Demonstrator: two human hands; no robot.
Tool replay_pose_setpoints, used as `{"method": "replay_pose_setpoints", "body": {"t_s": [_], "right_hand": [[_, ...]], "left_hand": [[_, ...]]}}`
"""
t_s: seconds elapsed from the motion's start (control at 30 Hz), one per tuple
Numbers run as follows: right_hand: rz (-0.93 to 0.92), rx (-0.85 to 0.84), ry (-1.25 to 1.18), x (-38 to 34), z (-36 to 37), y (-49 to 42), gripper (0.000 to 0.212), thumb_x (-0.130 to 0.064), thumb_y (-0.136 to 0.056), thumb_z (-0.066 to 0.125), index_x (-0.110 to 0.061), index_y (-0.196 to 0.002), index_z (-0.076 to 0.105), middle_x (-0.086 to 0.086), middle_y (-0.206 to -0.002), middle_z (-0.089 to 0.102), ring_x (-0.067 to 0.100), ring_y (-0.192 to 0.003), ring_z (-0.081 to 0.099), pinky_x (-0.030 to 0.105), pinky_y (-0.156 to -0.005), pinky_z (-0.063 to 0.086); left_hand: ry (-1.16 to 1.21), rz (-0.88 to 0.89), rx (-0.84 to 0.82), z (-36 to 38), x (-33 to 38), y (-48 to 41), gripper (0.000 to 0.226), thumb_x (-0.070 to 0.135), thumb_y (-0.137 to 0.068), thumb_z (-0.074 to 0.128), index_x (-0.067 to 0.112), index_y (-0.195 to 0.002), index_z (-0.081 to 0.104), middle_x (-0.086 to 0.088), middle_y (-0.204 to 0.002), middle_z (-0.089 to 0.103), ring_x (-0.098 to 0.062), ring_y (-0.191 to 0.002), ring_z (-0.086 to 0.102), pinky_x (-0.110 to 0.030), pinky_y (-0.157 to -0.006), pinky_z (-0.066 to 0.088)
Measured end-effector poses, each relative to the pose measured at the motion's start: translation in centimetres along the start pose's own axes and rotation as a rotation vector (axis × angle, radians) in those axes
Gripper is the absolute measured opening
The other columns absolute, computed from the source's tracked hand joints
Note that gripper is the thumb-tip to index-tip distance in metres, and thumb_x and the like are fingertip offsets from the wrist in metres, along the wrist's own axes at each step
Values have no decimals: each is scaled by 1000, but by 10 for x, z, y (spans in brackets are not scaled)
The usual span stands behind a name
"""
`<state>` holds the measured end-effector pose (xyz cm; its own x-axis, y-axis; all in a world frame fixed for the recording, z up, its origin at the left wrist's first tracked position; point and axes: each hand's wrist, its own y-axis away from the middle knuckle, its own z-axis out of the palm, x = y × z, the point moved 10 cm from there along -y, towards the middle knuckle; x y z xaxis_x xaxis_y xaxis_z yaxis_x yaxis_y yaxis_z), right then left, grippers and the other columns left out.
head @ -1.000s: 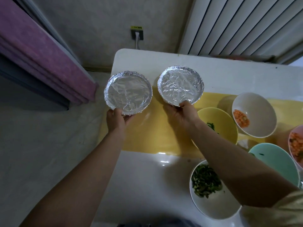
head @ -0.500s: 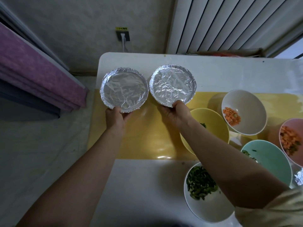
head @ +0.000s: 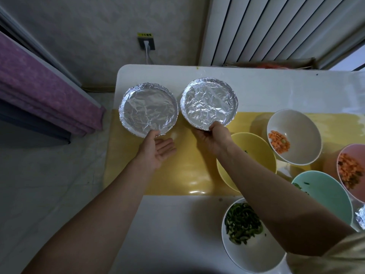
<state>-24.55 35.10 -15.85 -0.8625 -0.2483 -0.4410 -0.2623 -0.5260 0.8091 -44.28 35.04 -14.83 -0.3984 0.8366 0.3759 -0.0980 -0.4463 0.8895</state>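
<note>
Two round plates lined with crinkled foil lie side by side at the table's far left. The left foil plate (head: 148, 109) rests partly on the yellow mat (head: 183, 175). My left hand (head: 157, 148) is just below its near rim, palm turned up and fingers spread, with only the thumb tip at the rim. My right hand (head: 212, 137) grips the near rim of the right foil plate (head: 209, 101), thumb on top of the foil and fingers underneath.
On the white table (head: 256, 89), right of my arms, stand a yellow bowl (head: 256, 153), a white bowl with carrot bits (head: 296, 123), a pink bowl with diced carrot (head: 351, 169), a mint bowl (head: 325, 194) and a white bowl of chopped greens (head: 245, 252). The table's left edge drops to the floor.
My left hand has let go of the left foil plate and opened, palm up, just below its rim. My right hand keeps its grip on the right plate.
</note>
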Motion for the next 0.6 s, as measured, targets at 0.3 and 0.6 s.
{"method": "replay_pose_setpoints", "body": {"t_s": [0.3, 0.6], "right_hand": [[-26, 29, 20, -4, 6, 13, 34, 15, -87, 30, 2, -108, 54, 22, -102, 62, 37, -98, 63, 53, -78, 55], [-6, 84, 38, 3, 6, 23, 28, 9, -91, 32, -3, -107, 52, 18, -100, 64, 32, -87, 65, 51, -92, 52]], "left_hand": [[147, 1, -72, 22, 11, 0, 31, -1, -96, 32, -9, -121, 47, -28, -124, 60, -36, -105, 62, -43, -87, 51], [101, 11, -30, 17, 19, 3, 28, -3, -96, 30, -6, -120, 45, -27, -118, 60, -37, -119, 58, -43, -90, 50]]}}
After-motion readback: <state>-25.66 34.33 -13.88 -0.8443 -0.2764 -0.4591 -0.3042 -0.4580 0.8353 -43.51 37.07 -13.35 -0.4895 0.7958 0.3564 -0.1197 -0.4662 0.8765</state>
